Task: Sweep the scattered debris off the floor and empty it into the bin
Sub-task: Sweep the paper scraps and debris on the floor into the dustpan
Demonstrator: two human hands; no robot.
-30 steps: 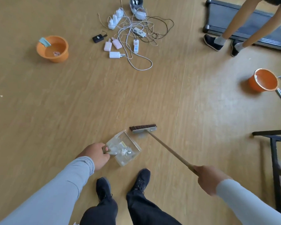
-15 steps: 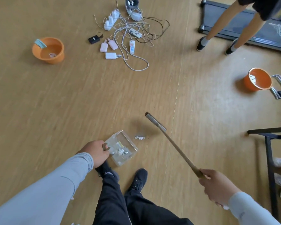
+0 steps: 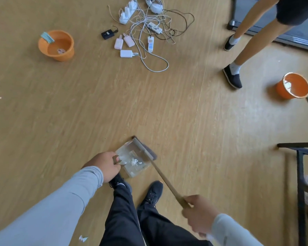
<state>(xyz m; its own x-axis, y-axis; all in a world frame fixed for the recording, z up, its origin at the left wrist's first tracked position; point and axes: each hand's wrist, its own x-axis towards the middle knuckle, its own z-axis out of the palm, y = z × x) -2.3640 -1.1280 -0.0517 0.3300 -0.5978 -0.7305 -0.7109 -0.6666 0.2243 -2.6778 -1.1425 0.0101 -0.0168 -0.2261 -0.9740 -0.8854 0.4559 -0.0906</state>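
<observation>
A clear plastic dustpan lies on the wooden floor just ahead of my feet, with small shiny debris inside it. My left hand grips the dustpan's handle at its left side. My right hand holds the wooden handle of a broom. The broom's head rests against the dustpan's open far edge. An orange bin stands at the far left with some scraps in it. A second orange bin stands at the right.
A tangle of cables, chargers and power strips lies on the floor ahead. Another person's legs stand at the upper right beside a treadmill. A black metal frame is at the right edge. A white scrap lies near my left leg.
The broom head swung down from its raised position to the dustpan's mouth. The loose debris piece that lay just outside the pan no longer shows on the floor. The other person stepped closer.
</observation>
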